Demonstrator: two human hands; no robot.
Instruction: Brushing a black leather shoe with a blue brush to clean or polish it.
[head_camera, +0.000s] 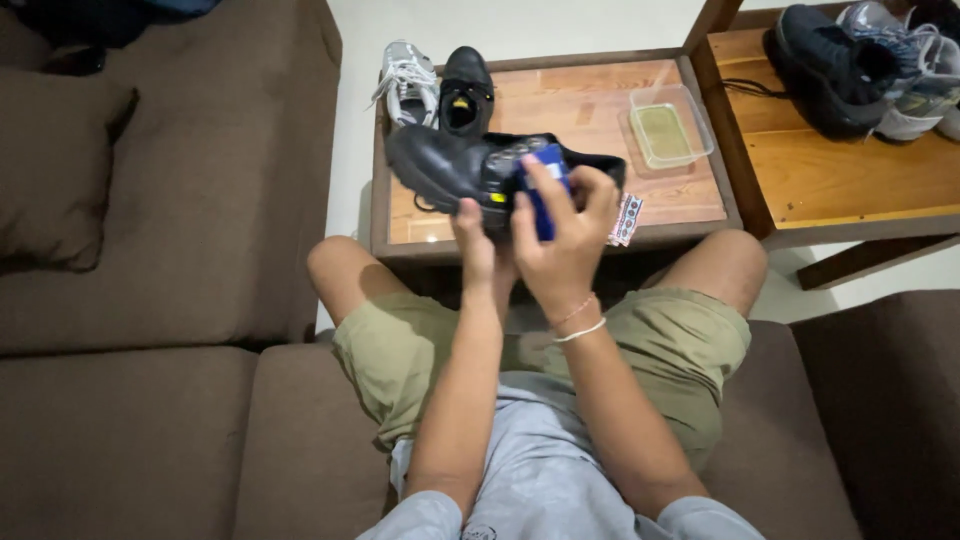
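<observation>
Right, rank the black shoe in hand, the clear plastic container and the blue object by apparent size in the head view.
1. black shoe
2. clear plastic container
3. blue object, partly hidden by the right hand

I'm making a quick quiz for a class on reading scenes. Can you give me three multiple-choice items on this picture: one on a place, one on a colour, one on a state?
1. Where does the clear plastic container stand?
A. on the sofa
B. on the low wooden table
C. on the person's lap

2. What colour is the shoe that the left hand holds up?
A. black
B. white
C. red

3. How does the right hand stand?
A. resting flat on the knee
B. open in the air
C. closed on a blue object pressed against the shoe

Answers: 1 B, the container sits on the table top near its right edge. 2 A, its leather is black all over. 3 C, the fingers wrap the blue object at the shoe's side.
</observation>
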